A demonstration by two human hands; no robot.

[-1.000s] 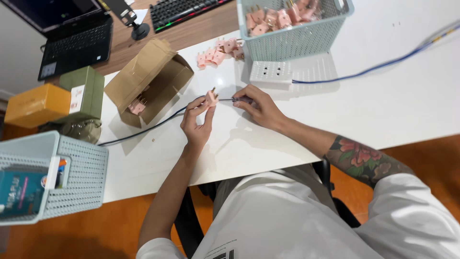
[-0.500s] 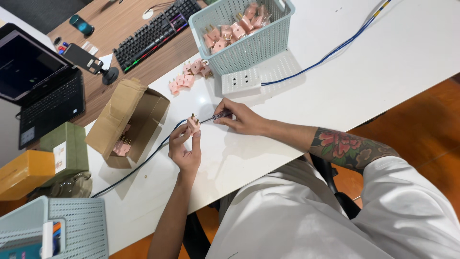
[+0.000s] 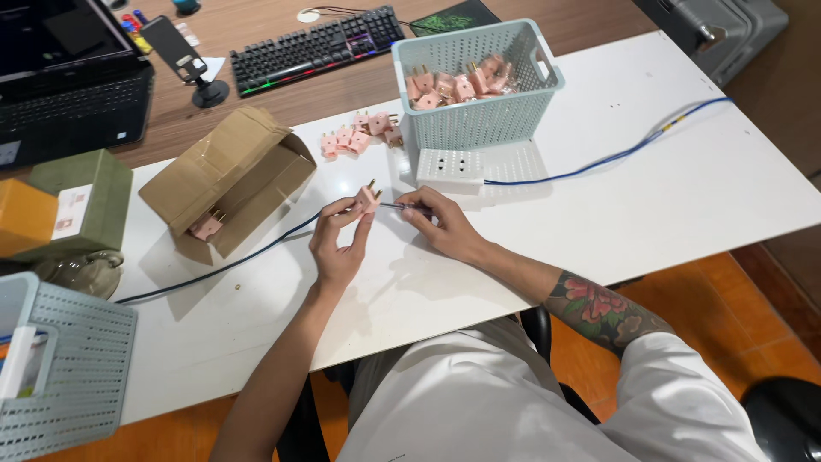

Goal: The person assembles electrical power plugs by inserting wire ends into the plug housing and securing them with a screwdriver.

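Note:
My left hand holds a small pink plug with brass pins pointing up, above the white table. My right hand grips a thin screwdriver whose tip meets the plug's side. Both hands are close together near the table's middle. A dark cable runs under my left hand toward the left.
A pale blue basket holds several pink plugs, with a loose pile beside it. A white socket strip with a blue cable lies behind my hands. An open cardboard box sits left, another blue basket at the near left.
The view has shifted, so the table sits differently in frame. My hands stay together on the plug and screwdriver, the left hand turning the plug slightly upright.

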